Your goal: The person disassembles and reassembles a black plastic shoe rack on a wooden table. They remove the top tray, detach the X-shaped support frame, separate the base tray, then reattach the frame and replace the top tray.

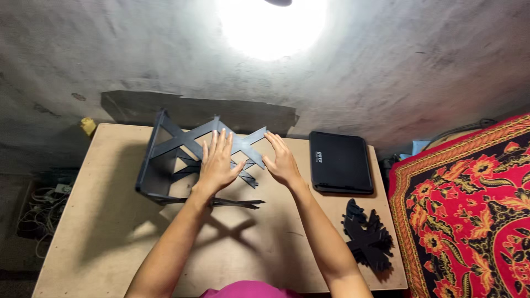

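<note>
I have both hands on the dark, flat-cut lattice frame of crossed black strips (187,160) that stands near the far left of the pale wooden desk (110,232). My left hand (217,163) lies flat with the fingers spread wide, pressing on the crossing strips near the middle; it grips nothing. My right hand (281,160) is also open, fingers straight and together, its tips touching the right-hand end of the upper cross where the strips stick out.

To do this well, I judge I should keep the left palm as the steady anchor and let the right fingertips do the fine nudging, pushing along the strip and not down on it, since these thin pieces look as if they would bend or slip out of their slots. The frame's left wall stands upright while the near bottom strips lie low on the desk, so I should watch that the whole thing does not rack sideways.

Just to the right lies a closed black rectangular case (340,161), and nearer me a small pile of black cut-out pieces (367,234). A red patterned cloth (469,209) lies beyond the desk's right edge.
</note>
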